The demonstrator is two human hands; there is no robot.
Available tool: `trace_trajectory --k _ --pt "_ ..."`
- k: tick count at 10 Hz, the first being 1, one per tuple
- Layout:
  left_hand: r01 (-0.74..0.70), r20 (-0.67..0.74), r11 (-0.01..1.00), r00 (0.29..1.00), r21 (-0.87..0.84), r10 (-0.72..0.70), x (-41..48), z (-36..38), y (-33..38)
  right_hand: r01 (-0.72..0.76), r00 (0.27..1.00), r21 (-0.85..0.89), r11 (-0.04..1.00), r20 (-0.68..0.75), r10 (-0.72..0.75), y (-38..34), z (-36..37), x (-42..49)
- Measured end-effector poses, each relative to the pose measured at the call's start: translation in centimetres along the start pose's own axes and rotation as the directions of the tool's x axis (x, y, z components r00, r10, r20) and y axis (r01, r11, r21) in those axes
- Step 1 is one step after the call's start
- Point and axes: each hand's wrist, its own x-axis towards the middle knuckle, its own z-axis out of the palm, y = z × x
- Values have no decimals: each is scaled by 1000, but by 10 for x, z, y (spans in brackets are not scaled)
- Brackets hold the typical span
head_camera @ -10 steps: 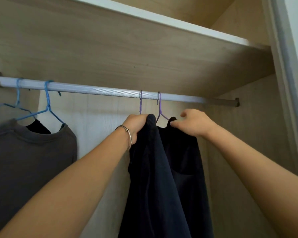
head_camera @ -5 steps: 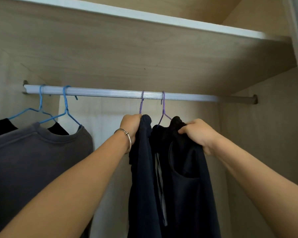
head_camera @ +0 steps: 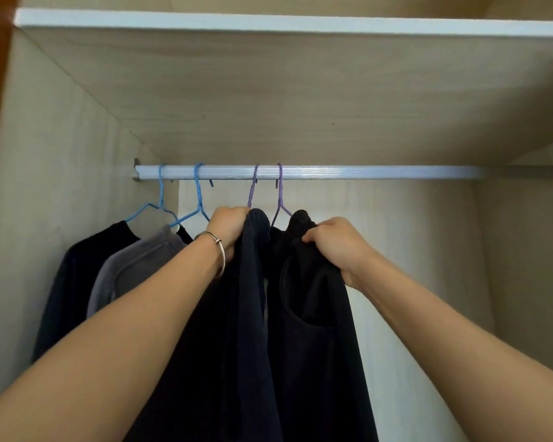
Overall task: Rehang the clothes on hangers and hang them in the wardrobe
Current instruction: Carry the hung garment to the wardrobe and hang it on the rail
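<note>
The navy garment (head_camera: 256,282) and the black garment (head_camera: 316,330) hang side by side on two purple hangers (head_camera: 280,193), hooked over the rail (head_camera: 364,172) left of its middle. The left grip (head_camera: 229,228) clenches the navy garment's top, and the right grip (head_camera: 336,247) bunches the black garment's shoulder. Further left, a grey top (head_camera: 134,266) and a black top (head_camera: 77,282) hang on blue hangers (head_camera: 199,193). Four pieces look hung, so only straightening seems left here.
</note>
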Motion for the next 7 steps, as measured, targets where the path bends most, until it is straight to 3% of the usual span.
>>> trace_trajectory --k 3,4,5,7 --pt "-48 -22 998 999 26 49 11 -22 -9 -6 1000 -46 999 -3 6 -6 17 1" --pt "-52 -78 998 996 -42 48 8 -26 -11 -7 1000 -55 998 -14 6 -11 16 0" --pt "-75 -43 986 996 147 82 3 -29 -5 -1 999 -56 998 -37 -1 -12 17 0" --pt "-36 -20 999 999 -3 36 0 -21 -9 22 995 -74 997 -99 -29 -7 24 4"
